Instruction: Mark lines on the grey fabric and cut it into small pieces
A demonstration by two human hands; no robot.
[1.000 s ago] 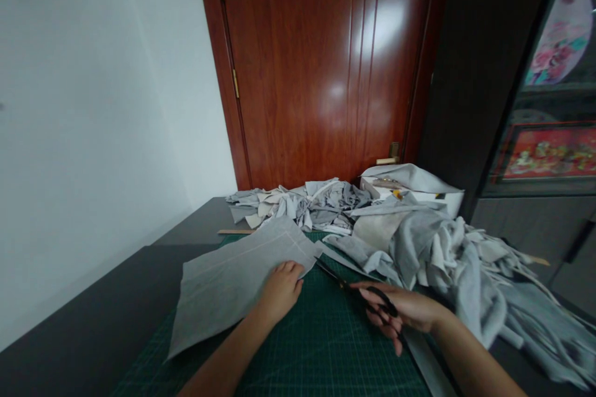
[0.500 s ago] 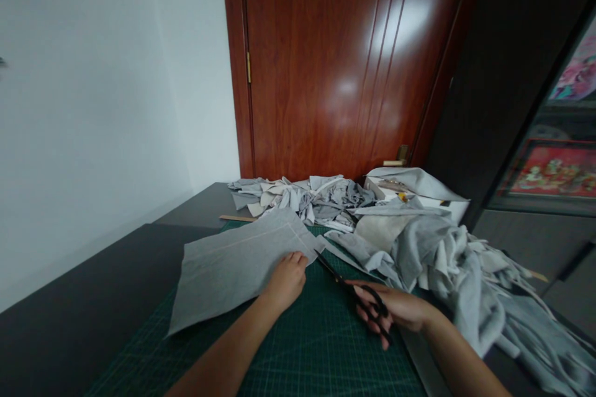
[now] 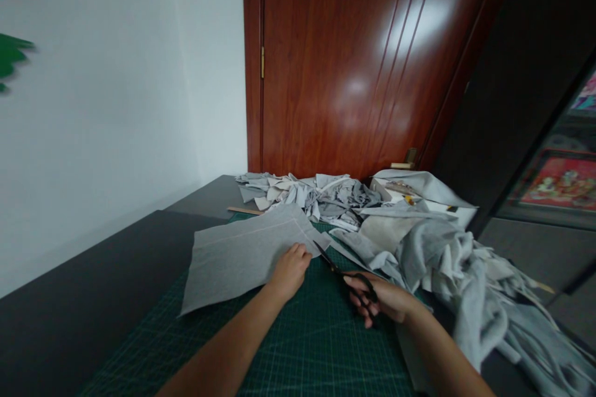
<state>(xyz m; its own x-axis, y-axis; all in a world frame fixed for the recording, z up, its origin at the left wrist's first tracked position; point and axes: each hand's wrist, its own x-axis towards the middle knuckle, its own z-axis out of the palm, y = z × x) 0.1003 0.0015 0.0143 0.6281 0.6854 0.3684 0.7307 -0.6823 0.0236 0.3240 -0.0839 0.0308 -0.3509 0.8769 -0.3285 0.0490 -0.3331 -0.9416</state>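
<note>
Left hand (image 3: 289, 273) holding grey cloth (image 3: 242, 254); right hand (image 3: 382, 295) holding black scissors (image 3: 333, 267) at cloth edge; green mat (image 3: 311, 347) beneath.

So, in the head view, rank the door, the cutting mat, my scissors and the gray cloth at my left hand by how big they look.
1. Door, though cut off by the top edge
2. Cutting mat, counting its visible part
3. Gray cloth
4. Scissors

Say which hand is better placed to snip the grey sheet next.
Probably the right hand: it holds the scissors, tips at the right end of the grey sheet, while the left hand touches that sheet.
</note>
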